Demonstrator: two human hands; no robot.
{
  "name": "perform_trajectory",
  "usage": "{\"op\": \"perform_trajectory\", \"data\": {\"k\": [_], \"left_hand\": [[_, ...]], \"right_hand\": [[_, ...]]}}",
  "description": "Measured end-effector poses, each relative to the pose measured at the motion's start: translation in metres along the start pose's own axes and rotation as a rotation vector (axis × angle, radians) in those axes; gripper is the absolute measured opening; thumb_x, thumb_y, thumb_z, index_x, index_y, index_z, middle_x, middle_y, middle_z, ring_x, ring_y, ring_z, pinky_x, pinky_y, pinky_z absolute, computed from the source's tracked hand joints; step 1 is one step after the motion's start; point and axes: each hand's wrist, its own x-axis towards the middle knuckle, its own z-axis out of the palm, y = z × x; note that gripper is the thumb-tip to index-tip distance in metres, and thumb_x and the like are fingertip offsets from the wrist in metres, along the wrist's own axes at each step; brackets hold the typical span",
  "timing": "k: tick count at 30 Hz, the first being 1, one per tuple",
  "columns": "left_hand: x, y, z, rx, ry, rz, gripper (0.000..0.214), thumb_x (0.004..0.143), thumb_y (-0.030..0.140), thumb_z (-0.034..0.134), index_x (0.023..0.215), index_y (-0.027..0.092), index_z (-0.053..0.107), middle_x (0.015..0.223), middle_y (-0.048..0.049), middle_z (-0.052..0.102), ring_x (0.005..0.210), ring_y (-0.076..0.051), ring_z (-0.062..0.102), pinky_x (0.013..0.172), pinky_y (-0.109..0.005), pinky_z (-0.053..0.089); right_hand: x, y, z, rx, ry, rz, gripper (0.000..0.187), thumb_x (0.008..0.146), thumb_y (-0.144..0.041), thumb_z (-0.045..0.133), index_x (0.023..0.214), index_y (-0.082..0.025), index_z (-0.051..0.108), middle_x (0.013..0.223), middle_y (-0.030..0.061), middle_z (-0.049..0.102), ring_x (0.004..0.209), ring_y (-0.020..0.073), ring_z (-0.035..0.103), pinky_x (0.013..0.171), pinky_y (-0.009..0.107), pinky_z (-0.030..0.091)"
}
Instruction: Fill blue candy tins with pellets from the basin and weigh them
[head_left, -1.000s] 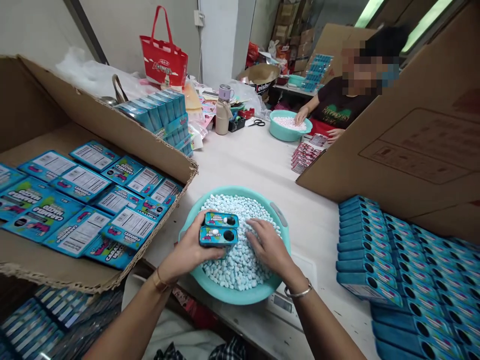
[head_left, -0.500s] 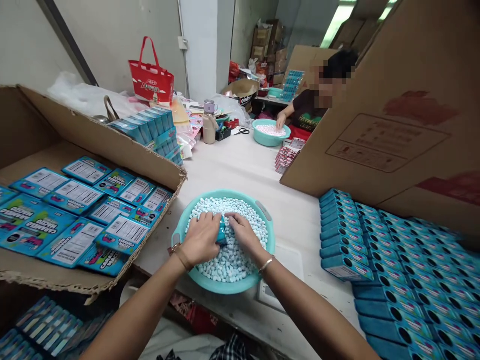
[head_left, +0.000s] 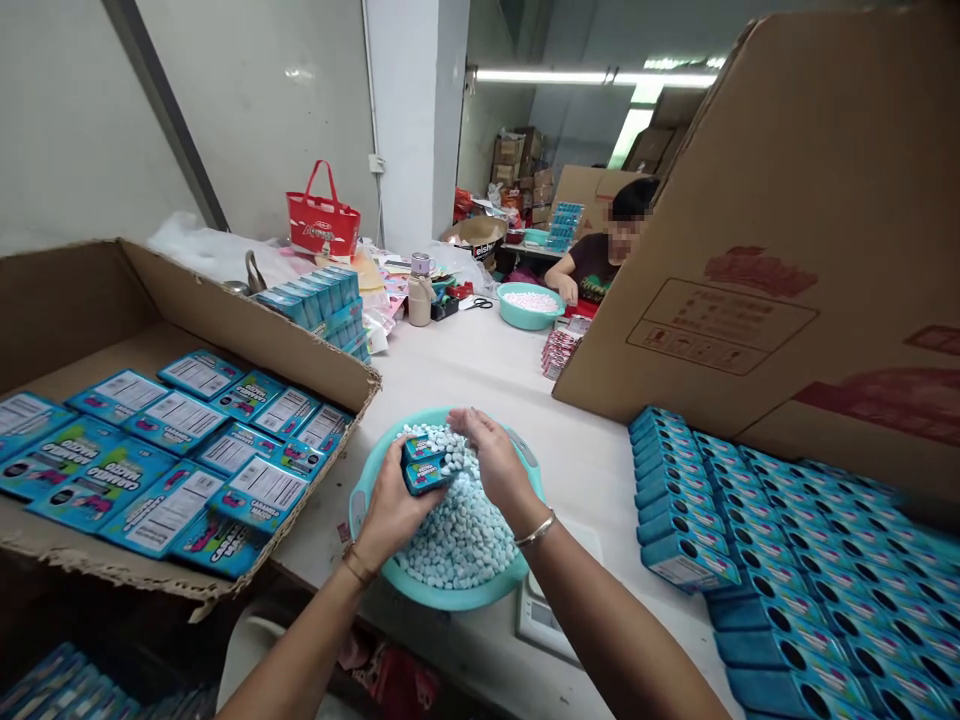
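A teal basin (head_left: 364,495) full of small pale blue candies (head_left: 457,535) sits on the table in front of me. My left hand (head_left: 390,505) is closed round two small blue candy boxes (head_left: 422,465), held tilted above the basin with candies heaped on top of them. My right hand (head_left: 491,460) is cupped against the far side of the boxes, fingers curled over the heaped candies.
An open carton (head_left: 247,335) on the left holds flat blue boxes (head_left: 161,440). Rows of upright blue boxes (head_left: 757,530) fill the right, behind them a big carton flap (head_left: 757,250). A scale (head_left: 544,620) lies under the basin. Another person (head_left: 600,262) works at a second basin (head_left: 529,305).
Both hands were pressed down into the candies with the boxes; now they have lifted the boxes up, heaped with candies. The camera tilted upward.
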Motion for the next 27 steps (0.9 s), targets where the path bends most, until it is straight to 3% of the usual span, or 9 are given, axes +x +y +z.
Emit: {"op": "perform_trajectory", "data": {"k": [7,13,15,20,23,27], "left_hand": [[-0.010,0.007,0.003,-0.054,-0.059,0.066,0.071,0.071,0.024,0.072,0.132,0.023,0.037,0.130,-0.0103,0.050,0.124,-0.028,0.049,0.106,-0.044,0.038],[-0.011,0.019,0.000,-0.221,-0.145,-0.023,0.069,0.075,0.028,0.070,0.133,0.025,0.032,0.130,-0.0091,0.050,0.120,-0.025,0.053,0.102,-0.041,0.042],[-0.010,0.020,-0.001,-0.269,-0.180,-0.043,0.070,0.073,0.027,0.071,0.131,0.025,0.033,0.130,-0.0087,0.051,0.118,-0.025,0.054,0.101,-0.041,0.043],[-0.008,0.018,-0.011,-0.336,-0.243,-0.087,0.072,0.074,0.033,0.073,0.133,0.025,0.031,0.134,-0.0099,0.050,0.122,-0.027,0.053,0.105,-0.043,0.042],[-0.006,0.017,-0.016,-0.368,-0.291,-0.070,0.076,0.075,0.037,0.073,0.137,0.026,0.031,0.137,-0.0103,0.049,0.123,-0.028,0.053,0.104,-0.042,0.044],[-0.002,0.021,-0.016,-0.381,-0.371,-0.057,0.081,0.073,0.038,0.074,0.141,0.025,0.033,0.141,-0.0101,0.049,0.125,-0.030,0.052,0.103,-0.041,0.046]], "right_hand": [[-0.002,0.018,-0.001,-0.184,-0.045,-0.065,0.042,0.083,-0.056,0.054,0.098,-0.020,0.070,0.107,0.0067,0.069,0.106,0.0229,0.059,0.097,0.036,0.040],[-0.001,0.025,0.004,-0.119,0.037,-0.059,0.048,0.084,-0.060,0.048,0.096,-0.019,0.070,0.100,0.0073,0.069,0.096,0.0225,0.061,0.089,0.037,0.044],[-0.003,0.022,0.003,-0.128,-0.005,-0.042,0.051,0.084,-0.062,0.047,0.096,-0.018,0.070,0.098,0.0076,0.070,0.094,0.0223,0.062,0.088,0.036,0.045],[-0.010,0.004,-0.027,-0.143,-0.065,-0.038,0.049,0.088,-0.060,0.045,0.114,-0.023,0.065,0.113,0.0080,0.067,0.111,0.0217,0.058,0.096,0.037,0.041],[-0.018,-0.004,-0.048,-0.222,-0.229,-0.078,0.049,0.086,-0.054,0.056,0.128,-0.029,0.056,0.128,0.0057,0.059,0.119,0.0209,0.052,0.097,0.036,0.041],[-0.030,-0.001,-0.057,-0.313,-0.332,-0.144,0.046,0.083,-0.052,0.061,0.122,-0.026,0.060,0.111,0.0033,0.064,0.102,0.0202,0.057,0.089,0.034,0.045]]}}
